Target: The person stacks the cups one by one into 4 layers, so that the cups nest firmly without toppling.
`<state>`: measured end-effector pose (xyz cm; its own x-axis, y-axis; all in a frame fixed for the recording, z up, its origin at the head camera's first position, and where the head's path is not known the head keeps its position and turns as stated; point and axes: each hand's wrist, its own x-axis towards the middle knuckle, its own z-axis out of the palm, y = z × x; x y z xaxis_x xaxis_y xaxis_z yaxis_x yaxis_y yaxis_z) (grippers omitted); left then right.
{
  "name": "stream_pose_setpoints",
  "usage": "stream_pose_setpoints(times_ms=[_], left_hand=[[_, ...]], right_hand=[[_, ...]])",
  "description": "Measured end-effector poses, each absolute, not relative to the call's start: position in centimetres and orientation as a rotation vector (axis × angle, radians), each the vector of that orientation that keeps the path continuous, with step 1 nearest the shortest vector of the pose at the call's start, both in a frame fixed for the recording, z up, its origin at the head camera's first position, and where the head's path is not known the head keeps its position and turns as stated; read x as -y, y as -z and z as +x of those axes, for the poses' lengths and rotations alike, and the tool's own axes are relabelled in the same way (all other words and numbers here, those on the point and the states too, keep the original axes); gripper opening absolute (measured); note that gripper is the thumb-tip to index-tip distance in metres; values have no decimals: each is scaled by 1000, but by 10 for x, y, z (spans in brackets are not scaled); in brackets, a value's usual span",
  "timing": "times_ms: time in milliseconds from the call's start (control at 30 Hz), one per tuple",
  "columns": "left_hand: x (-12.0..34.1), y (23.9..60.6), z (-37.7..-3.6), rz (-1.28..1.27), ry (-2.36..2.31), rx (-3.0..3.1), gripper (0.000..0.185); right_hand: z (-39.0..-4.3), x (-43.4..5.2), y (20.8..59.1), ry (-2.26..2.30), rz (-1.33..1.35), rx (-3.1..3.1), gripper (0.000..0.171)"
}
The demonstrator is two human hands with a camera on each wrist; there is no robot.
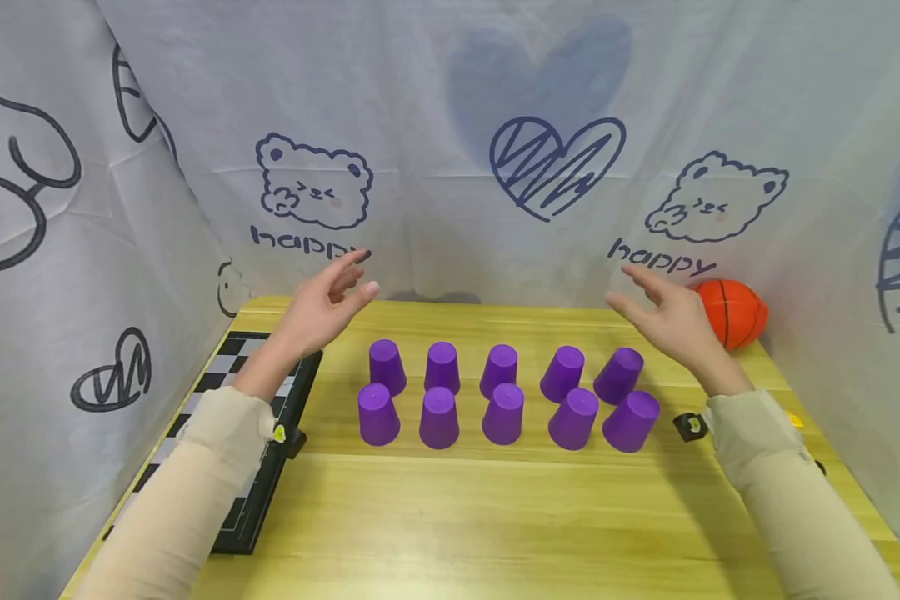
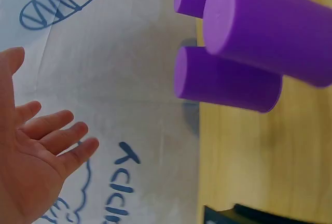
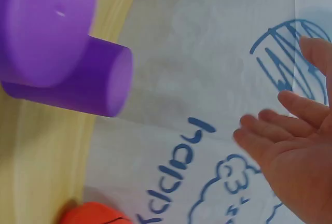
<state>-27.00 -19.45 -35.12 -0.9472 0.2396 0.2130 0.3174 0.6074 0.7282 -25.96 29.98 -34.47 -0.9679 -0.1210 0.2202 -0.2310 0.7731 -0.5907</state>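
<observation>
Several purple cups (image 1: 502, 392) stand upside down in two rows on the wooden table (image 1: 495, 517). My left hand (image 1: 328, 304) hovers open above the table's back left, palm turned inward, holding nothing. My right hand (image 1: 663, 317) hovers open at the back right, beside the rightmost cups (image 1: 619, 375). In the left wrist view my left hand (image 2: 36, 156) shows spread fingers, with cups (image 2: 249, 42) to its right. In the right wrist view my right hand (image 3: 295, 146) is likewise empty, with cups (image 3: 57, 47) at the left.
A folded chessboard (image 1: 258, 475) lies along the table's left edge. An orange ball (image 1: 733, 312) rests at the back right corner. A printed white cloth (image 1: 450, 125) walls in the table at the back and sides. A small black object (image 1: 690, 426) sits near my right wrist.
</observation>
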Motion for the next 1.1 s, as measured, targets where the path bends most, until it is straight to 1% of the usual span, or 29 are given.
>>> stream_pose_setpoints(times_ms=[133, 267, 467, 700, 900, 1100], left_hand=[[200, 364, -268, -458, 1475, 2639, 71], [201, 378, -269, -454, 1553, 2608, 71], [199, 397, -270, -462, 1583, 2656, 69], [202, 418, -270, -478, 1626, 2720, 64], [203, 431, -268, -493, 1582, 2793, 62], [204, 435, -267, -512, 1543, 2827, 60]], right_hand=[[-252, -311, 353, -1121, 209, 2760, 76], [-246, -322, 363, -1212, 146, 2769, 73], [-238, -335, 381, -1274, 103, 2774, 67], [-231, -346, 403, -1277, 105, 2814, 65], [-228, -350, 420, -1305, 157, 2846, 65], [-229, -353, 429, -1300, 146, 2845, 68]])
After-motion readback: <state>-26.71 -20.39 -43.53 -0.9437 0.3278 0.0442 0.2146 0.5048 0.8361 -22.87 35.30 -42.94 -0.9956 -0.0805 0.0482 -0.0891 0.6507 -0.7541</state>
